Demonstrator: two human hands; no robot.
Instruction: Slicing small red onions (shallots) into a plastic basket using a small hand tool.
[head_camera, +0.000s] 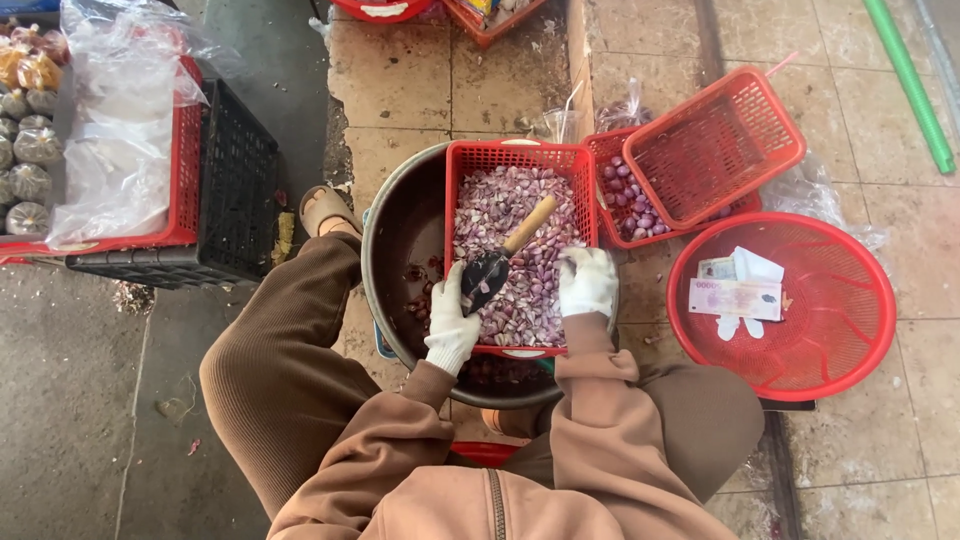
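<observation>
A red square basket (460, 190) full of pinkish shallot pieces sits tilted inside a large metal basin (395, 230). A small trowel with a dark blade and wooden handle (528, 225) lies on the shallots. My left hand (450, 322), in a white glove, grips the basket's left front edge next to the trowel blade. My right hand (587, 282), also gloved, rests on the basket's right front edge, fingers curled over the shallots.
Two red baskets (715, 145) lie to the right, one holding purple shallots (628, 200). A round red basket (830, 320) holds banknotes. At the left are a black crate (235, 195) and plastic bags (115, 130). A green pole (908, 85) lies at far right.
</observation>
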